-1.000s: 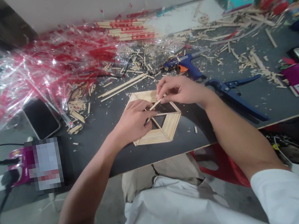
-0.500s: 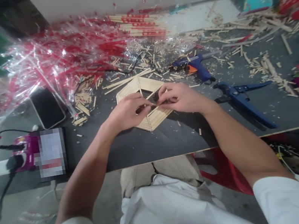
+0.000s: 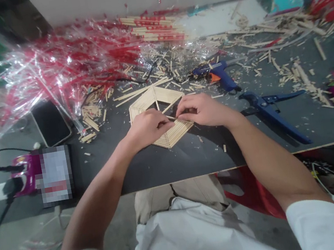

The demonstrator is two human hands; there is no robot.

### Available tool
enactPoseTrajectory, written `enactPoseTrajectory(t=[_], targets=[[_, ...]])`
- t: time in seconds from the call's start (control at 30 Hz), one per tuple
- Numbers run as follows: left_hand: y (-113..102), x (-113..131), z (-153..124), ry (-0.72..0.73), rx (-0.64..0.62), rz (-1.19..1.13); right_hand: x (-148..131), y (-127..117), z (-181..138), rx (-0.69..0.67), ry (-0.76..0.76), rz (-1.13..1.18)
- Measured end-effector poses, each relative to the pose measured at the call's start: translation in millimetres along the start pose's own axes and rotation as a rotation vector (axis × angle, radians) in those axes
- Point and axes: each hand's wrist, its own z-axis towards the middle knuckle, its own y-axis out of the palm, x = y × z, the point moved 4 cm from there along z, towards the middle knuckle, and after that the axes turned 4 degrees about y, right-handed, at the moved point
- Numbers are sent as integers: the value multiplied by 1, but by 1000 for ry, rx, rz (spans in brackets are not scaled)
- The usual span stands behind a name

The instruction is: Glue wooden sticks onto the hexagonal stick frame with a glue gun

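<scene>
A flat hexagonal frame of glued wooden sticks lies on the dark table. My left hand rests on its near left side, fingers curled and pinching one end of a thin wooden stick that crosses the frame's open middle. My right hand covers the frame's right side, fingers pinched on the same stick's near end. Both hands meet over the frame's centre.
A blue glue gun and blue cutters lie right of the frame. Stick offcuts litter the table. Red and clear wrappers pile at the back left beside a dark phone. A purple power strip sits at the left.
The hexagon frame has been turned and shifted farther from me. My hands have come together over its centre, staying on the thin stick.
</scene>
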Motion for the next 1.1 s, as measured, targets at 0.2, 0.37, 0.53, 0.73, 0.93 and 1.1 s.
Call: enactPoseTrajectory(t=[0.2,0.37,0.53,0.73,0.93,1.1], targets=[[-1,-3,3,-10,-19,-24,0,0,0,25,12,9],[-3,-1,5,-35,-36,-42,-2,0,0,35,27,25],[-2,-1,5,-38,-46,-28,-2,0,1,36,17,10],[-2,2,4,-59,-62,19,-2,0,1,19,35,-2],[-2,6,4,-78,-72,10,-5,-1,0,7,45,1],[-3,6,5,-99,-64,1,-7,-3,0,-23,66,-3]])
